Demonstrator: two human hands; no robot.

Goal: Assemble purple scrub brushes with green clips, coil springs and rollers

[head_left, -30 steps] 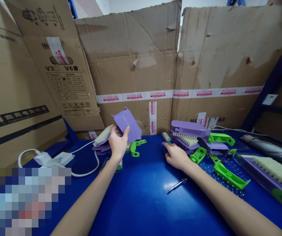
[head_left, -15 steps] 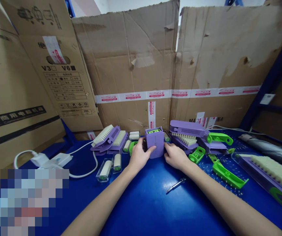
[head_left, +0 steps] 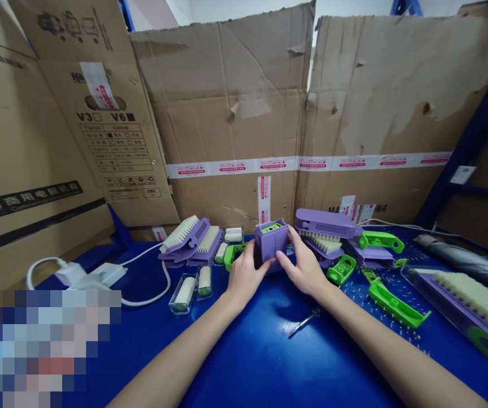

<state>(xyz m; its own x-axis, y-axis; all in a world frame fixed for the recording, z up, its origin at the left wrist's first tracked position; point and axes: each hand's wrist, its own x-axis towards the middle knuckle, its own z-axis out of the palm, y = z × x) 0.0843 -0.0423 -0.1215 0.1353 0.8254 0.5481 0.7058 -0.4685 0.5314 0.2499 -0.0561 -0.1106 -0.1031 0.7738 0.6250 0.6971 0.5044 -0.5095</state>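
A purple plastic housing (head_left: 271, 242) with a bright green part showing in its open top stands upright between my hands. My left hand (head_left: 246, 273) grips its left side, thumb across the near face. From the right, my right hand (head_left: 305, 265) holds it too, with the thumb on the front and fingers along the right edge. Behind my left hand a green handle piece (head_left: 234, 256) is partly hidden. A small screwdriver (head_left: 304, 323) lies on the blue table (head_left: 244, 362) below my right hand.
Purple brushes with cream bristles (head_left: 184, 233) lie at left, beside clear cases with white rollers (head_left: 183, 294). To the right are stacked purple parts (head_left: 329, 222), green handles (head_left: 397, 304), scattered screws and a large brush (head_left: 473, 300). A white power strip (head_left: 105, 276) sits left; cardboard (head_left: 235, 124) stands behind.
The purple housing has turned slightly and leans a little. My right hand has moved from beside it to a grip on its right side and front.
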